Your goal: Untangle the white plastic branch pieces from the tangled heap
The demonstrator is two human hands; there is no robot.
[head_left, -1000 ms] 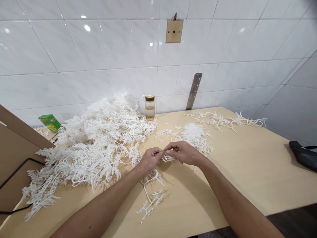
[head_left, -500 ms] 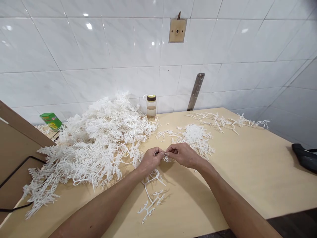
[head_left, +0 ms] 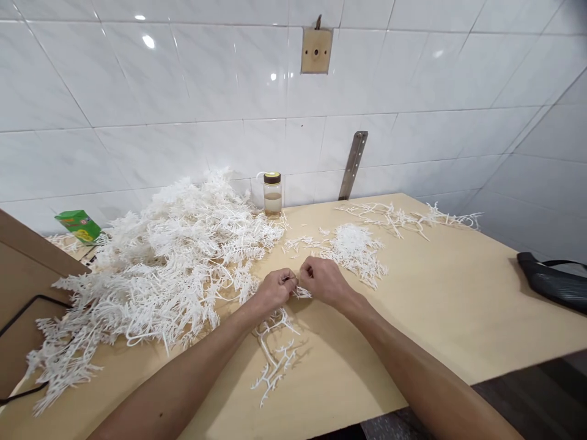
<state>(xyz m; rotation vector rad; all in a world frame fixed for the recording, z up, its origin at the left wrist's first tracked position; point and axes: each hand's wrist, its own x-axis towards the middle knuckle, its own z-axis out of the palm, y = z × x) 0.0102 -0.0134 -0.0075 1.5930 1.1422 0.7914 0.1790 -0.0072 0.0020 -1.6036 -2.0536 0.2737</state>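
Observation:
My left hand (head_left: pixel 277 288) is closed in a pinch on a white plastic branch (head_left: pixel 271 370), whose forked twigs hang below the hand over the table. My right hand (head_left: pixel 324 280) is closed right beside the left fingertips, its fingers curled in, and what they grip is hidden. Short white tips (head_left: pixel 301 293) stick out under the two hands. Just beyond my right hand lies a heap of small white clipped pieces (head_left: pixel 355 244). To the left spreads a big tangled pile of white branches (head_left: pixel 183 244).
A lidded bottle with liquid (head_left: pixel 273 194) stands at the back edge of the wooden table (head_left: pixel 440 305). Bare white stems (head_left: pixel 408 220) lie at the back right. A green box (head_left: pixel 79 226) and brown cardboard (head_left: pixel 32 263) are at left, a black object (head_left: pixel 550 281) at right.
My right hand has curled its fingers further and turned over beside the left. The view has shifted slightly to the right; the branch still hangs from my left hand.

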